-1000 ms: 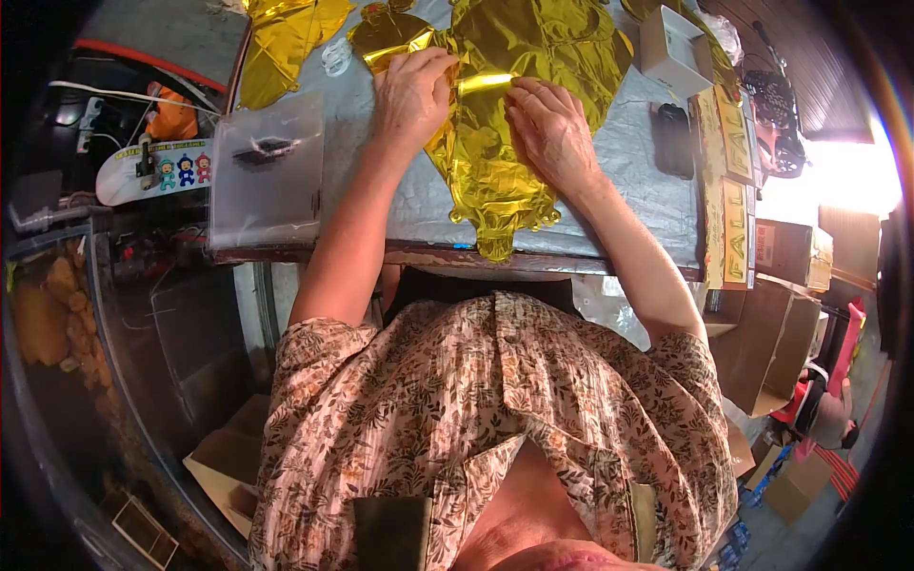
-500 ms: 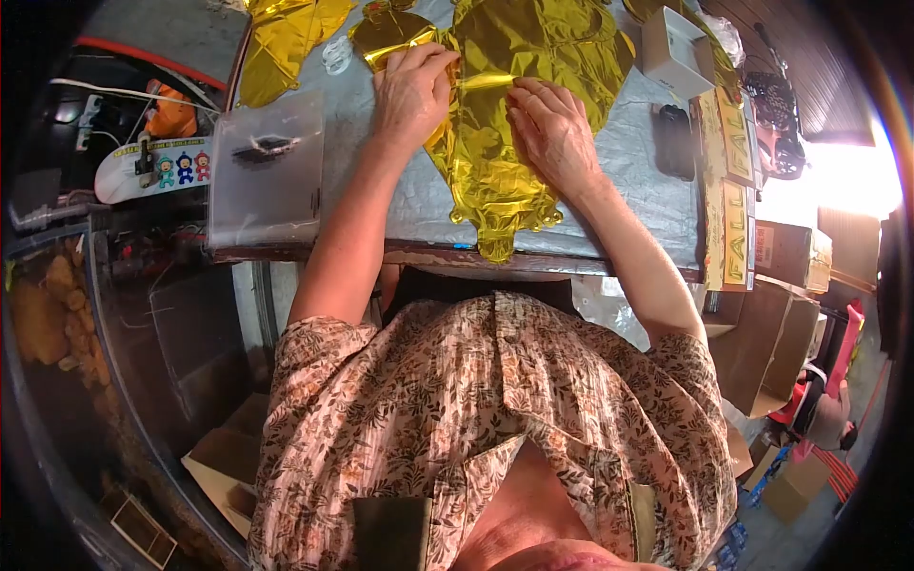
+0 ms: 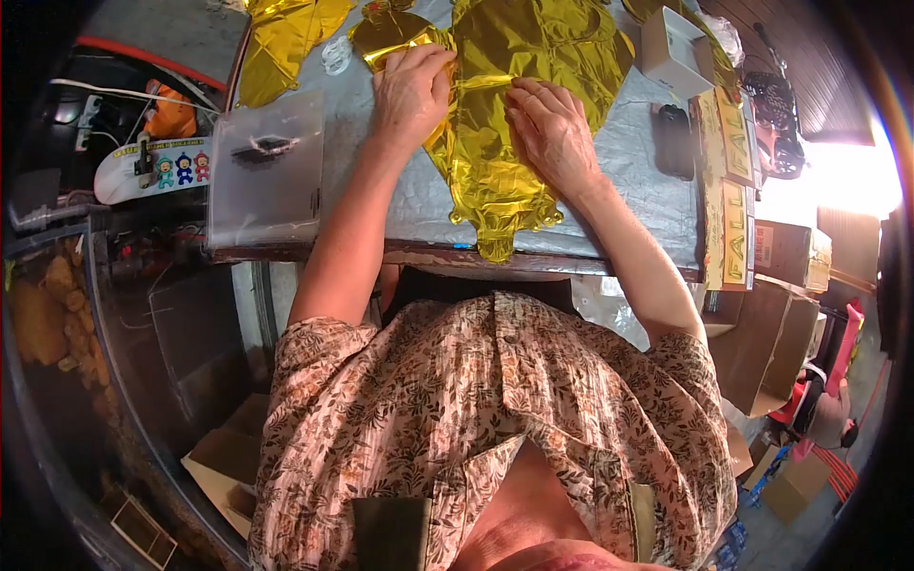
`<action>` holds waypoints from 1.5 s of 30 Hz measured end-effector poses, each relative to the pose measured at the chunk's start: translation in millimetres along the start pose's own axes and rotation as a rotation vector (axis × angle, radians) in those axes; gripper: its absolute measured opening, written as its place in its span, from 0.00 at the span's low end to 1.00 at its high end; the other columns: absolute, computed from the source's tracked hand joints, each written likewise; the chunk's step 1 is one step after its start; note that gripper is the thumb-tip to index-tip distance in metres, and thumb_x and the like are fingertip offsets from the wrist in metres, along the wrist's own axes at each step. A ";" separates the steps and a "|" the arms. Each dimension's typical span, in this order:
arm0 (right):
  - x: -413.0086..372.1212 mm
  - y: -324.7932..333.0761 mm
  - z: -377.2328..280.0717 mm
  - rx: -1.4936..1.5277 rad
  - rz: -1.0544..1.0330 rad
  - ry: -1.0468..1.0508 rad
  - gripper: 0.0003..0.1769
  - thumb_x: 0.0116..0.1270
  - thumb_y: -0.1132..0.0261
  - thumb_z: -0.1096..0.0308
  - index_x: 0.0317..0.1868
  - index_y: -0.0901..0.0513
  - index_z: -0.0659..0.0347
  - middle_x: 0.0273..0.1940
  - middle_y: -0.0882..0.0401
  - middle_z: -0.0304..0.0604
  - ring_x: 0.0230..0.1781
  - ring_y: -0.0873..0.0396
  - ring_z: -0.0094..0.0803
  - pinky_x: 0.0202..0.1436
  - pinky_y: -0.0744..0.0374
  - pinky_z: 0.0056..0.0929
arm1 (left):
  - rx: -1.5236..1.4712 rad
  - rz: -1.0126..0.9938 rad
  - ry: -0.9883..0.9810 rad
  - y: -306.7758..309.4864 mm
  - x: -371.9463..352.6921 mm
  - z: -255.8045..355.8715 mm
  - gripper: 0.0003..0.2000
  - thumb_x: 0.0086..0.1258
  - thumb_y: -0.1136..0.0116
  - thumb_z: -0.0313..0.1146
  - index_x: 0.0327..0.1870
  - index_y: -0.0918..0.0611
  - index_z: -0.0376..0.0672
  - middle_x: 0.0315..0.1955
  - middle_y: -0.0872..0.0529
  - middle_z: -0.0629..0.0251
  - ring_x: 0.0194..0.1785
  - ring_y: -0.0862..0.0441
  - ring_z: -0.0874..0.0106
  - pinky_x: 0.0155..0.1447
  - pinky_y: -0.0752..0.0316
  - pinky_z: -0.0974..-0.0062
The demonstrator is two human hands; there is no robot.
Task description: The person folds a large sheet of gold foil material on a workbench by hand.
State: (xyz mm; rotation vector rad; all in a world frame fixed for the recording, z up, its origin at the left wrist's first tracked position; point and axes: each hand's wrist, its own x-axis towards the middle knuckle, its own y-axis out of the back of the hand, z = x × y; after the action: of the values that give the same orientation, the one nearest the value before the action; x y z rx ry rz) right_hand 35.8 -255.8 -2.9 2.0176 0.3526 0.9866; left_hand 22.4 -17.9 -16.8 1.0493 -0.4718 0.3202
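A deflated gold foil balloon lies flat and creased on the table, its narrow tabbed end close to the near edge. My left hand is closed at the balloon's left side, its fingers bent over a folded strip of the foil. The fingertips are partly hidden. On the balloon's right half rests my right hand, fingers loosely extended and touching the foil near a bright crease. Another piece of gold foil lies beyond my left hand.
More gold foil lies at the far left, near a clear plastic ring. A transparent plastic folder sits at the table's left. On the right are a white box, a dark object and yellow lettered packaging.
Both hands stay in nearly the same place on the foil. The creases under them shift slightly.
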 end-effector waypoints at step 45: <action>-0.7 4.1 -5.5 -0.048 0.009 0.020 0.17 0.68 0.30 0.71 0.57 0.15 0.65 0.59 0.15 0.48 0.57 0.20 0.48 0.63 0.23 0.44 | -0.083 0.047 0.660 59.6 -9.3 -12.0 0.23 0.73 0.33 0.45 0.56 0.19 0.34 0.51 0.10 0.50 0.54 0.11 0.56 0.57 0.19 0.59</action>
State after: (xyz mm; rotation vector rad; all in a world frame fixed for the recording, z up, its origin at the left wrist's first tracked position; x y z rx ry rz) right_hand 30.9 -255.6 1.8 1.9689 0.3276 1.0119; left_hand -10.9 20.3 18.1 0.7932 0.0842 0.6534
